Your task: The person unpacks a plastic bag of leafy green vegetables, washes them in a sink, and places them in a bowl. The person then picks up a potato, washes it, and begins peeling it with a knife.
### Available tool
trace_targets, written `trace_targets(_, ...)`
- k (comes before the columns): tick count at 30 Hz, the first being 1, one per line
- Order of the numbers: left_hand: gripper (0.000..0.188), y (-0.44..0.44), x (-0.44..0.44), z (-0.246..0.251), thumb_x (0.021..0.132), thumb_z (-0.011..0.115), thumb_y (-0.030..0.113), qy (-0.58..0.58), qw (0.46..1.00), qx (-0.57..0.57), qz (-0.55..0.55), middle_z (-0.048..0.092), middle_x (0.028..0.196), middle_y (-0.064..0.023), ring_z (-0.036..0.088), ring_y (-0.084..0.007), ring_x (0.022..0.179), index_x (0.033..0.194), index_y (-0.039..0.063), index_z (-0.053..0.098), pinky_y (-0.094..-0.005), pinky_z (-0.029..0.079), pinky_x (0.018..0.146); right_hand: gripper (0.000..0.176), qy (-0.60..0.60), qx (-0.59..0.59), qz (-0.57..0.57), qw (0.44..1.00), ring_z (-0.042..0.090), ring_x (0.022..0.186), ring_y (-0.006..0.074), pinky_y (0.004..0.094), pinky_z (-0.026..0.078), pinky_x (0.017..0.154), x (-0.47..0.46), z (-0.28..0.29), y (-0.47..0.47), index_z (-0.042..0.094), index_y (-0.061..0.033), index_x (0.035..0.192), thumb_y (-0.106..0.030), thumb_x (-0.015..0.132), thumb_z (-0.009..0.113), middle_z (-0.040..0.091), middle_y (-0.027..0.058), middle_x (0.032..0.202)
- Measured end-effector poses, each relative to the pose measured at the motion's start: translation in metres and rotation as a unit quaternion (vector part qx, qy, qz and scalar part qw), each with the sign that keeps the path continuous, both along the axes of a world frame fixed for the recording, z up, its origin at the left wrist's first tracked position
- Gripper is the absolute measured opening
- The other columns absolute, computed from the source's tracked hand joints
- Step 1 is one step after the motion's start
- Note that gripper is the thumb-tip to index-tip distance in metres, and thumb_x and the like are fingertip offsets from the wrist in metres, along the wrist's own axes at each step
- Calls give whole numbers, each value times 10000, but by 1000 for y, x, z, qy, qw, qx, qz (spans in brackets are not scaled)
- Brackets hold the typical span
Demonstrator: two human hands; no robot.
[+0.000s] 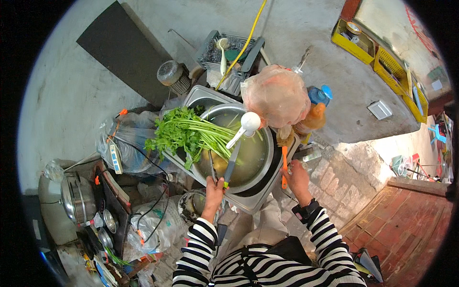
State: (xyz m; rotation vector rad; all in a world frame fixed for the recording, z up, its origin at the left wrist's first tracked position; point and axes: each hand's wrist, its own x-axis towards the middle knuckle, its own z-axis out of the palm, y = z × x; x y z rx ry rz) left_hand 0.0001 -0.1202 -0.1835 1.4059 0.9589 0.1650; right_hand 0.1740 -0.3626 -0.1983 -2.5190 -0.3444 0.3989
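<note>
My left hand is closed around a knife with a green-tipped handle end and a second slim dark metal tool; both point over a metal basin. The basin holds cloudy water and stands in a stainless steel sink. A bunch of leafy celery-like greens lies across its left rim, stalks over the water. Under them a yellowish rounded thing shows in the water. At the sink's right edge my right hand has its fingertips at an orange-handled brush; whether it grips the handle is unclear.
A white plastic nozzle hangs above the basin, beside a bulging plastic bag. Behind stand a grey rack with scrubbers, a motor and pump bottles. Left are a power strip, cables and a lidded pot.
</note>
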Motion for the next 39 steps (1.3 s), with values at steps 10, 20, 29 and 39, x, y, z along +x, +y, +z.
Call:
trace_targets(10,183,15,-11,8,930,529,162,100,993,39,-38,559,732,-65,557,-128,568,945,28,405,-255,408,487,229,92,182,-23,979,584,646,369,398,450,572,-11,20,-27,482,-7,938,-179,846,601,553,201,683)
trace_targets(20,204,8,-1,15,934,509,148,116,981,144,-52,516,697,-92,511,-176,525,955,1,370,-330,455,511,266,65,-55,204,975,618,701,414,476,499,599,-38,9,62,462,61,1067,-91,849,466,616,238,753)
trace_targets(29,187,15,-11,27,954,481,184,70,966,242,-63,510,689,-92,505,-163,514,960,38,365,-333,399,383,248,48,-12,260,964,622,644,388,486,500,565,-40,44,52,504,58,1000,-127,839,469,623,211,740)
trace_targets(39,196,13,-6,23,951,497,183,57,988,140,-44,517,719,-78,527,-146,544,954,32,372,-307,424,451,319,-10,-30,399,916,632,567,315,417,502,468,-41,53,55,467,94,1099,-92,840,473,619,167,680)
